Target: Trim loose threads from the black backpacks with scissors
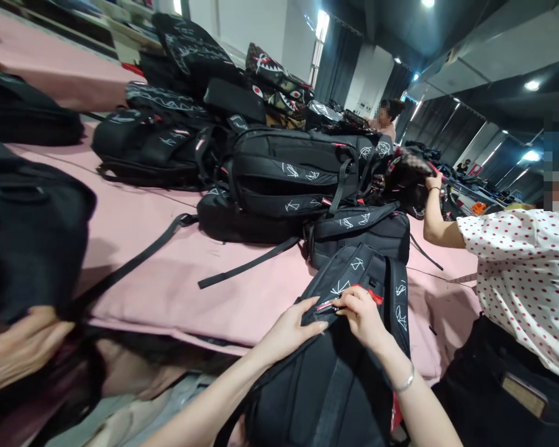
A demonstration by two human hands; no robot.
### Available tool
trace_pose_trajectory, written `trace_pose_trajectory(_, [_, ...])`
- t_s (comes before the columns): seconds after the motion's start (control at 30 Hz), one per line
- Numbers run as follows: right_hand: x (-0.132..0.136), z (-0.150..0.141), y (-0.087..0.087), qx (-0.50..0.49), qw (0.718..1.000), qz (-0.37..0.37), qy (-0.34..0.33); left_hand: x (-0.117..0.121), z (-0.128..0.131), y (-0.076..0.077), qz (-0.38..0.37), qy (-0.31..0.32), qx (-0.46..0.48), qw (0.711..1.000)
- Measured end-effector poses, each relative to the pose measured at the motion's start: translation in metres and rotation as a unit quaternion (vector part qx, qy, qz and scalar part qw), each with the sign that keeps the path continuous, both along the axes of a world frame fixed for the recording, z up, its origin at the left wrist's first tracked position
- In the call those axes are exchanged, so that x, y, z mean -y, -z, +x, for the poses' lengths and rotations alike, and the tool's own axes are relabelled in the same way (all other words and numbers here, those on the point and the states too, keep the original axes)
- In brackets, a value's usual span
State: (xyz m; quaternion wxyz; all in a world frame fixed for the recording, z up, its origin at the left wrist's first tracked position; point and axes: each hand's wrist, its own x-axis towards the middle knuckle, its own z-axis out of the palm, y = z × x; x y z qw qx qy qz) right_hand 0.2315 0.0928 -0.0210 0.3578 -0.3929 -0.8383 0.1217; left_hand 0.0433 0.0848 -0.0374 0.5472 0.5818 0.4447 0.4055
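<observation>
At the tabletop (233,267) edge, both hands on a black bag (335,379)
Bag lies nearest the wearer, back side up, part over the edge; L hand (291,332) has its grip spread on the strap (356,261), thumb apart from fingers, beside a small red/white tag (325,305); R hand (366,315) has its grip pinched at the tag's end, w/ a red bit (376,298) next to it. Prob. mid-handling: tag is on the bag, fingers on it; amt done or left can't be told. Tag print too small to read; white scribbles (340,287) on strap, no legible brand. Similar bags (298,167) piled beyond, loose strap ends out, plus a shark-face bag (265,62) at back
</observation>
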Motion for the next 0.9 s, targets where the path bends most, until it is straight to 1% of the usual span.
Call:
trace_pose_trajectory(0.1, [0.004,0.007,0.008,-0.103,0.993,-0.038,0.051,0.001,-0.002,0.009,0.002,-0.010,0.010,1.000])
trace_pose_trajectory(0.17, [0.006,0.014,0.015,-0.149,0.980,-0.087,0.098,-0.001,-0.003,0.017,-0.016,-0.041,0.008,0.999])
trace_pose_trajectory(0.23, [0.007,0.022,0.022,-0.177,0.964,-0.142,0.137,-0.004,-0.003,0.025,-0.031,-0.056,0.012,0.998])
trace_pose_trajectory(0.33, [0.009,0.029,0.031,-0.215,0.945,-0.196,0.146,-0.010,-0.002,0.034,-0.050,-0.083,0.035,0.995])
trace_pose_trajectory(0.4, [0.011,0.031,0.035,-0.243,0.937,-0.212,0.138,-0.012,-0.003,0.038,-0.073,-0.117,0.055,0.989])
trace_pose_trajectory(0.47, [0.013,0.032,0.038,-0.257,0.931,-0.220,0.137,-0.010,-0.004,0.038,-0.111,-0.141,0.090,0.980])
trace_pose_trajectory(0.53, [0.014,0.032,0.039,-0.255,0.931,-0.222,0.140,-0.006,-0.004,0.033,-0.143,-0.135,0.122,0.973])
trace_pose_trajectory(0.57, [0.014,0.033,0.038,-0.252,0.931,-0.222,0.140,-0.003,-0.004,0.030,-0.146,-0.124,0.122,0.974])
trace_pose_trajectory(0.67, [0.012,0.035,0.035,-0.254,0.929,-0.227,0.147,0.001,-0.003,0.019,-0.113,-0.042,0.055,0.991])
trace_pose_trajectory(0.7, [0.011,0.037,0.034,-0.258,0.925,-0.234,0.151,0.001,-0.003,0.017,-0.100,-0.024,0.033,0.994])
trace_pose_trajectory(0.73, [0.010,0.038,0.033,-0.260,0.922,-0.245,0.151,0.000,-0.003,0.017,-0.089,-0.017,0.019,0.996])
trace_pose_trajectory(0.8, [0.007,0.042,0.031,-0.256,0.918,-0.270,0.135,-0.002,-0.004,0.020,-0.077,-0.031,0.012,0.996])
trace_pose_trajectory(0.83, [0.006,0.043,0.030,-0.250,0.919,-0.278,0.122,-0.003,-0.005,0.022,-0.077,-0.042,0.012,0.996])
trace_pose_trajectory(0.9, [0.003,0.047,0.029,-0.233,0.925,-0.283,0.101,-0.006,-0.008,0.029,-0.085,-0.035,0.018,0.996])
